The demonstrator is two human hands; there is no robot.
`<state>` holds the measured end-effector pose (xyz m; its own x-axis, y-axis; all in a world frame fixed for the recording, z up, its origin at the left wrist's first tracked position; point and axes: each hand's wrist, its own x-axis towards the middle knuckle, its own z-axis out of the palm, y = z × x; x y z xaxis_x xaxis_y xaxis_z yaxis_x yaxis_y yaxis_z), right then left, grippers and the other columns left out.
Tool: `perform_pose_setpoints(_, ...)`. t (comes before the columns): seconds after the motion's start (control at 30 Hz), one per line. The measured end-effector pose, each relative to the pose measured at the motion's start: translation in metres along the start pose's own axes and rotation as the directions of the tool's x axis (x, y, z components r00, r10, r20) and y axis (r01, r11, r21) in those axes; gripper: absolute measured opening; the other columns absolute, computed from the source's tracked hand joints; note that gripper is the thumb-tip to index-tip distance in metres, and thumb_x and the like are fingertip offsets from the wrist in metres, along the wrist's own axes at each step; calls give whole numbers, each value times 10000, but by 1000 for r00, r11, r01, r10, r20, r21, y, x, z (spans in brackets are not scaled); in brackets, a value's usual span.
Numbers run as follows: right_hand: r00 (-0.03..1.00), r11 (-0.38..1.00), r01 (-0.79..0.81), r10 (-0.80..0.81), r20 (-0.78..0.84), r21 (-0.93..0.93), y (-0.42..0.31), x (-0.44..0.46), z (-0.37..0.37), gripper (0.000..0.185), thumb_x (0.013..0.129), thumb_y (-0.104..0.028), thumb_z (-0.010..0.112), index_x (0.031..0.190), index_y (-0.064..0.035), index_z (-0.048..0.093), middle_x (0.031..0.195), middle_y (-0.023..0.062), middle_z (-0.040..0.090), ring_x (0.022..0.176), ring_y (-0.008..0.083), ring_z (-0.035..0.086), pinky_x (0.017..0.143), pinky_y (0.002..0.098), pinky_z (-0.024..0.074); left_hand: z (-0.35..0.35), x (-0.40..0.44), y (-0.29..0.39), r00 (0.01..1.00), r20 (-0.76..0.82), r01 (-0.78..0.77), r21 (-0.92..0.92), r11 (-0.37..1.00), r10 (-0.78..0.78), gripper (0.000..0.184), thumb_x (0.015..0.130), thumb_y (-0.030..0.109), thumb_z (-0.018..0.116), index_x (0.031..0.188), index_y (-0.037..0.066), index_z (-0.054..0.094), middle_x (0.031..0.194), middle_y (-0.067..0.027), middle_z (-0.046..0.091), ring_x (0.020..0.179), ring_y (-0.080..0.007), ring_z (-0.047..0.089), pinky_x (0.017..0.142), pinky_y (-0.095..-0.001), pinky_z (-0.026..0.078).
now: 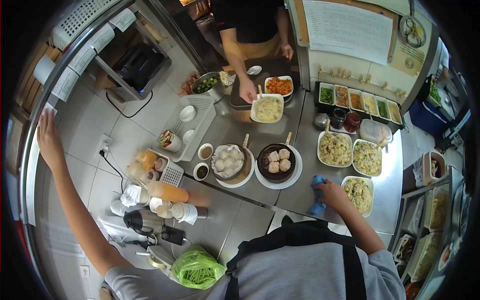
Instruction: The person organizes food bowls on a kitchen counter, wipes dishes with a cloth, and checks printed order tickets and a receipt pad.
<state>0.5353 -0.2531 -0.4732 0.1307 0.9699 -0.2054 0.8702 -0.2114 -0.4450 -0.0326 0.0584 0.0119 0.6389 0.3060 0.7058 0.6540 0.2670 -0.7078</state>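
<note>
We have blue cloth (pixel 317 207) by near edge of counter (pixel 301 191), bunched under right hand (pixel 332 194), fingers curled closed on it, forearm angled in. Rice (pixel 358 196) just right of it, near counter's right edge. Beyond counter's left edge, our left arm stretches wide: left hand (pixel 48 131) open, fingers straight, tips at slip (pixel 48 106).
</note>
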Motion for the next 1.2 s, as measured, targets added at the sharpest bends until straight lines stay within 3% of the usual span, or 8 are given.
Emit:
perform_pose_setpoints(0.1,996,998,58,-58,68,-1,-1,9,-52,367,656,-171,724,1018,-142,671,960,149,652,882,313,631,789,396,516,-4,3,-1,998,68,17,-1,1000,-17,422,868,32,507,1280,123,524,1346,-64,489,1259,-246,441,1029,-374,380)
perform_pose_setpoints(0.37,874,990,32,38,-484,135,31,143,-193,283,835,-276,597,739,-22,675,688,191,627,679,366,619,649,439,486,-130,-3,102,981,159,157,-335,929,-109,423,839,77,596,1250,173,567,1305,-93,525,1224,-294,473,1007,-386,393)
perform_pose_setpoints(0.43,773,983,182,-130,-621,21,80,219,-196,286,877,-274,532,848,-28,675,745,214,631,735,402,609,689,461,481,-178,-26,142,979,169,197,-600,775,-118,391,826,51,605,1210,126,600,1267,-101,559,1192,-266,511,999,-374,393)
perform_pose_setpoints(0.53,698,967,205,-253,-670,-152,119,300,-215,267,881,-219,503,1029,-49,645,882,237,633,852,406,600,768,481,469,-275,-66,222,789,585,614,-738,279,-190,277,805,83,645,1082,73,650,1080,-84,660,1069,-250,593,943,-346,424)
perform_pose_setpoints(0.67,653,957,161,-287,-701,-242,128,353,-230,285,867,-169,506,1095,-48,626,977,230,630,925,391,590,820,479,461,-342,-160,313,491,781,871,-437,-223,386,288,759,1,617,1040,33,669,1027,-113,678,990,-217,636,892,-325,465)
perform_pose_setpoints(0.83,802,961,75,-216,-557,-265,152,407,-225,297,846,-190,558,1093,-41,627,983,199,645,931,363,605,835,450,474,-422,-245,383,232,815,936,-39,-349,531,236,815,46,644,1050,32,658,1119,-111,652,1026,-225,629,929,-320,449)
perform_pose_setpoints(1.07,750,888,118,-373,-546,-445,152,430,-231,230,855,-250,559,944,-69,670,894,184,653,860,370,617,776,459,485,-453,-269,403,0,808,982,112,-153,589,358,803,76,681,1157,88,628,1041,-78,684,1003,-204,639,896,-314,463)
perform_pose_setpoints(1.2,543,953,140,-301,-784,-269,167,410,-244,283,903,-295,547,1000,-55,662,873,149,674,789,299,650,710,376,490,-437,-236,424,190,731,982,-130,-140,655,417,797,75,688,1204,99,600,1020,-107,681,964,-212,650,862,-310,472)
